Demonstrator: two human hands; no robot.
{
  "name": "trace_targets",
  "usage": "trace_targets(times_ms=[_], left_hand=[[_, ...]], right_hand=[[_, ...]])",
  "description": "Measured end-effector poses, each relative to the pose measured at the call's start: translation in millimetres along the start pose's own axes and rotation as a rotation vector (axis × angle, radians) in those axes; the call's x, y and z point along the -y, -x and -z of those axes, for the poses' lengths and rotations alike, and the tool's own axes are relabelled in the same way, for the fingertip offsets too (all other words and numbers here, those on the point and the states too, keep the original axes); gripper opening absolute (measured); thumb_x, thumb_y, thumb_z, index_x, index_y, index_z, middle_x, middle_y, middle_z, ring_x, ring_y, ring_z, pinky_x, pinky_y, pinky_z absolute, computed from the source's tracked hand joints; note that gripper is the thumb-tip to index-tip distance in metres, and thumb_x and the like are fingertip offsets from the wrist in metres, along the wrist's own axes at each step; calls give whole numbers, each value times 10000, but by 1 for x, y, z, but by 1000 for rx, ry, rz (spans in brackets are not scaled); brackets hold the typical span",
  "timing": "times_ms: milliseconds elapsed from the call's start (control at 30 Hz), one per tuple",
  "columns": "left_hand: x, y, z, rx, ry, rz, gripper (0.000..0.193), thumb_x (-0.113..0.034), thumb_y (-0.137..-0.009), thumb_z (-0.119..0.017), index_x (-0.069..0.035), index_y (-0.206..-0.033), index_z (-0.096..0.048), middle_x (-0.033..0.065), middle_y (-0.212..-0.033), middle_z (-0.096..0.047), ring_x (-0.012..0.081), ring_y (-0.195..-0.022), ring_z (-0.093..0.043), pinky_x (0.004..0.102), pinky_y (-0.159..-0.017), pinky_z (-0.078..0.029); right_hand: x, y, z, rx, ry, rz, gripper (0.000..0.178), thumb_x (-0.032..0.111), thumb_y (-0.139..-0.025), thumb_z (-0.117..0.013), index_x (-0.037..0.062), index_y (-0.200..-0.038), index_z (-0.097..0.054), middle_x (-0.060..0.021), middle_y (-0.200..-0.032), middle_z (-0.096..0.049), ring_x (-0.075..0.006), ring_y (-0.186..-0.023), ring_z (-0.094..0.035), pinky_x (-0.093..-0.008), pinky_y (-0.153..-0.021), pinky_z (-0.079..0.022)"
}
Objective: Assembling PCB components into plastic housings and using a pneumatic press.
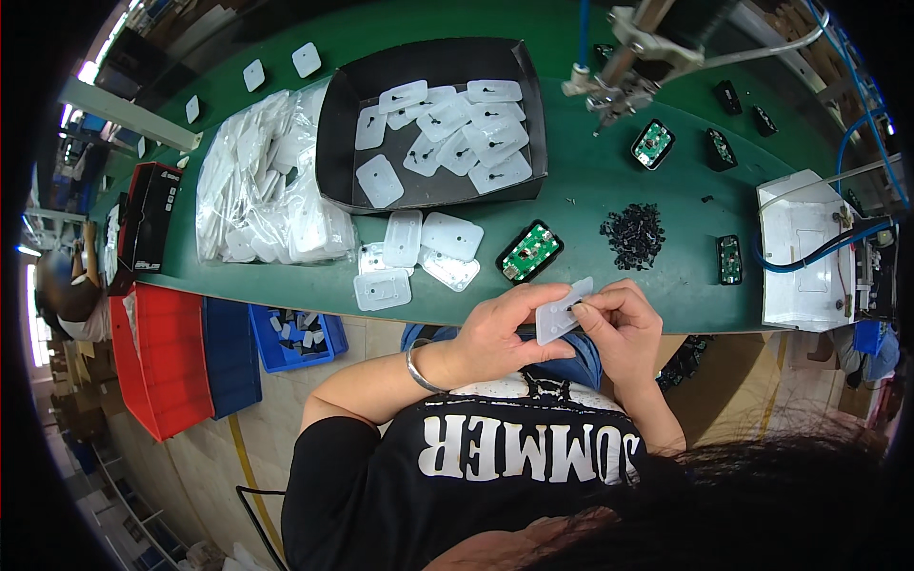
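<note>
Above the table's front edge, my left hand (503, 328) grips a translucent white plastic cover (551, 324) by its side, tilted up. My right hand (624, 324) is closed at the cover's face, thumb and finger pinching a small black piece (575, 309) at its middle; the fingertips partly hide it. Just beyond my left hand lies a black case with a green circuit board (530, 252). Several loose white covers (385, 288) rest to its left. A heap of small black pieces (634, 236) lies on the green table beyond my right hand.
A black tray (338, 143) holds several covers with black pieces on them. Beside it is a clear bag of covers (267, 181). A metal fixture (628, 76) hangs over the table; a white box with blue hoses (804, 257) stands right. Red (162, 357) and blue bins (309, 357) sit below.
</note>
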State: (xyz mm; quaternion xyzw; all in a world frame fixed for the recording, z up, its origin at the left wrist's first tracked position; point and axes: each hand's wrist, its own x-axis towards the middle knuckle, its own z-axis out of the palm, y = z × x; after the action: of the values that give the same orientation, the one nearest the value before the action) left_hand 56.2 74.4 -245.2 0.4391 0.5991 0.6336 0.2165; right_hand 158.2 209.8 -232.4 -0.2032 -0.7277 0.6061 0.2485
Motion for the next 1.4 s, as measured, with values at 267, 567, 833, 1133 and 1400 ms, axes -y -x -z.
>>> trace_targets(times_ms=[267,567,833,1133,1400], left_hand=[[5,1,1,-38,-62,-93,598,-137,-626,-767,-14,-1133,-474,129,-1006,-556,206,-846,-610,290,-712,-527],[20,10,-7,-60,299,52,615,-131,-665,-755,-35,-1172,-420,91,-1019,-573,128,-856,-592,267,-763,-483],[15,8,-6,-43,415,103,574,-47,-708,-703,-39,-1193,-395,89,-1066,-538,139,-929,-558,274,-808,-463],[5,3,-6,-146,621,319,320,36,-800,-544,-11,-1099,-444,54,-987,-535,79,-846,-521,223,-728,-452],[3,-5,-4,-173,467,466,198,10,-801,-541,-20,-987,-484,30,-876,-561,43,-732,-501,193,-630,-450]], right_hand=[[14,-7,-1,23,318,261,96,28,-686,-697,4,-732,-616,-42,-714,-542,-53,-515,-466,-179,-421,-363],[5,-3,-6,-15,169,76,110,51,-719,-680,1,-711,-583,-38,-667,-514,-51,-480,-447,-180,-417,-367],[14,-6,-9,-18,316,140,140,58,-714,-682,14,-666,-559,-45,-643,-513,-76,-465,-481,-209,-401,-385],[21,-7,-12,18,560,305,130,55,-676,-688,37,-639,-565,-54,-597,-507,-162,-464,-529,-265,-402,-419],[11,0,-9,13,521,238,118,52,-654,-706,48,-656,-588,-47,-622,-510,-144,-440,-503,-246,-388,-398]])
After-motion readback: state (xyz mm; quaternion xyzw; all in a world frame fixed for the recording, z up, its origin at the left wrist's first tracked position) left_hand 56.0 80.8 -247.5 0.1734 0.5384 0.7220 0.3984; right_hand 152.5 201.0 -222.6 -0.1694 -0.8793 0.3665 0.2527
